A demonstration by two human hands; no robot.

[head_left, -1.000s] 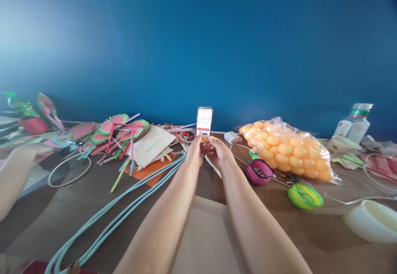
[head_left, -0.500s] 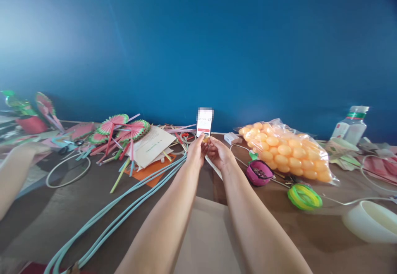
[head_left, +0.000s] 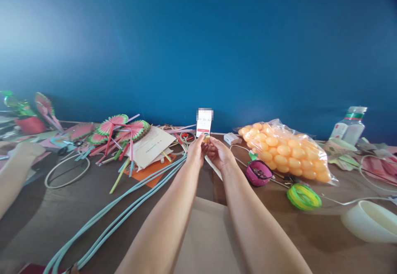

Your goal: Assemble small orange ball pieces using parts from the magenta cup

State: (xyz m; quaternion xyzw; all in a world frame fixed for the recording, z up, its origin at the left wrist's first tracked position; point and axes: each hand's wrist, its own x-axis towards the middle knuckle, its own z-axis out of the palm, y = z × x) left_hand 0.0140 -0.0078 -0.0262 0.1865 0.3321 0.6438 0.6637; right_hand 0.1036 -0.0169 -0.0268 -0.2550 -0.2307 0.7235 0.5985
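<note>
Both my arms reach forward over the brown table (head_left: pixel 310 237). My left hand (head_left: pixel 196 151) and my right hand (head_left: pixel 219 151) meet fingertip to fingertip, pinching a small orange-yellow object (head_left: pixel 205 139) between them. It is too small to name. Just behind the hands a phone (head_left: pixel 204 123) stands upright with its screen lit. A pale stick (head_left: pixel 214 168) lies under my right wrist.
A clear bag of orange balls (head_left: pixel 287 150) lies right of the hands, with a pink cup (head_left: pixel 259 172), a green-yellow ring (head_left: pixel 304 196), a white bowl (head_left: pixel 370 221) and a bottle (head_left: pixel 350 127). Left are teal tubes (head_left: pixel 124 208), paper fans (head_left: pixel 124 130), a hoop (head_left: pixel 65 170). Another person's arm (head_left: pixel 12 175) rests far left.
My hands have stayed pinched together at the phone's foot. The arm at the far left has slid slightly down and outward.
</note>
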